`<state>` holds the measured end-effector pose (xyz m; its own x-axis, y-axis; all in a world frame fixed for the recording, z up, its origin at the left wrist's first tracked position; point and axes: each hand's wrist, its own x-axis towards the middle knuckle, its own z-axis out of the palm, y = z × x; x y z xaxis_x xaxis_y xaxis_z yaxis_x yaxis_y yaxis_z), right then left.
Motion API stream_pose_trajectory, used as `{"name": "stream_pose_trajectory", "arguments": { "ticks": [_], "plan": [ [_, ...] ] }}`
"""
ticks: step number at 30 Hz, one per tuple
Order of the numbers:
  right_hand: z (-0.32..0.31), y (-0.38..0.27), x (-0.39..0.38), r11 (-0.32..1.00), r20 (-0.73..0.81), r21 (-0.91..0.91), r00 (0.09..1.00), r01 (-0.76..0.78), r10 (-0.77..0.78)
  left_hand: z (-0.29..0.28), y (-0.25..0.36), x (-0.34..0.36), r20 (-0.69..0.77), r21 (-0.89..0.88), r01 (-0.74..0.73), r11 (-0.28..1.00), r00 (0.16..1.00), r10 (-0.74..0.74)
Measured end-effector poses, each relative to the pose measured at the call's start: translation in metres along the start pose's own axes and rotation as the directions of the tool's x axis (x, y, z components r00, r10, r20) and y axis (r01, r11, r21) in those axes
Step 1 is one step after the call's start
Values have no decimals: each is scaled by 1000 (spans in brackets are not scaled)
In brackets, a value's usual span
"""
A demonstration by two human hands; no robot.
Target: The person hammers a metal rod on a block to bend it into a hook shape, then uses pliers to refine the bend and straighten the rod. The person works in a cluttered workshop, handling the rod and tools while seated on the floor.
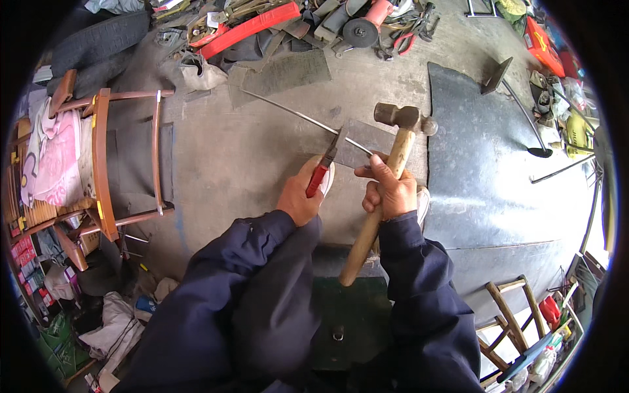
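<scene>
My left hand (301, 198) is closed around red-handled pliers (318, 178). Their dark jaws cross a long thin metal rod (288, 110), which slants from far left to near right. In my right hand (397, 194) is a hammer (401, 149) with a wooden handle, its steel head pointing away from me. The index finger and thumb of that hand meet the rod's near end; whether they pinch it is hard to see. Beneath the rod and hammer lies a flat grey metal plate (372, 137) on the concrete floor, close to my shoes.
A dark sheet (472, 164) covers the floor at right, with a metal stand (524, 108) on it. At the far side lie an angle grinder (367, 27), red-handled pliers (406, 43) and scrap pieces. A wooden chair (101, 164) is at left, a wooden frame (511, 321) near right.
</scene>
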<state>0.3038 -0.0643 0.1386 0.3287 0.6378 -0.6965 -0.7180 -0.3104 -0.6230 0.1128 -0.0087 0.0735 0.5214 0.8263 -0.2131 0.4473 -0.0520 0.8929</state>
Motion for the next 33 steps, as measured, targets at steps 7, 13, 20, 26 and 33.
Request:
{"name": "stream_pose_trajectory", "arguments": {
  "ticks": [7,13,20,26,33],
  "plan": [
    [-9,17,19,988,-97,138,992,-70,84,-3,-12,-2,172,84,97,992,979,-111],
    [-35,26,37,947,-79,253,972,-197,223,-3,-23,-3,254,183,123,975,953,-168],
    [-38,34,45,974,-147,150,971,-168,190,8,-49,-2,174,219,124,968,971,-164],
    [-50,49,21,976,-195,-215,978,27,-70,9,-69,0,133,159,330,931,927,-351],
    [-70,67,2,874,-48,-460,978,160,-204,23,-60,9,140,88,380,921,910,-389]
  ]
}}
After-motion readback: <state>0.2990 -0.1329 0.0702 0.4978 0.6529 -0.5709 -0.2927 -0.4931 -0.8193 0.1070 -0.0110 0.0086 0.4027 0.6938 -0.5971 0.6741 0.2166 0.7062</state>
